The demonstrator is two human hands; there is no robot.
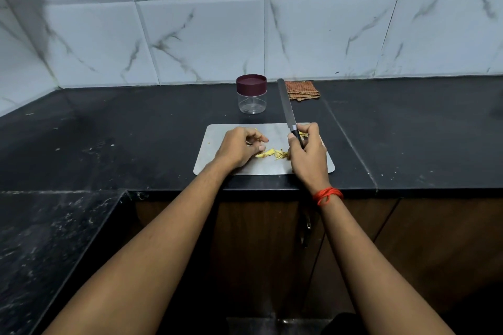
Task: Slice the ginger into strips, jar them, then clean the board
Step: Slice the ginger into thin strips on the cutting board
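Here, the left hand (239, 148) is resting on the steel board (215, 134), fingers curled; whether it is pinching anything cannot be told. Behind it, the lidded jar (251, 94) is standing on the tabletop (136, 130). Ginger strips (272, 153) are lying mid-board between the hands. The right hand (309, 156) is gripping the knife (285, 106), blade pointing away.

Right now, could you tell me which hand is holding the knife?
The right hand, with the red thread at its wrist: it grips the knife handle, blade pointing toward the wall. The left hand holds no knife, lying by the ginger strips.
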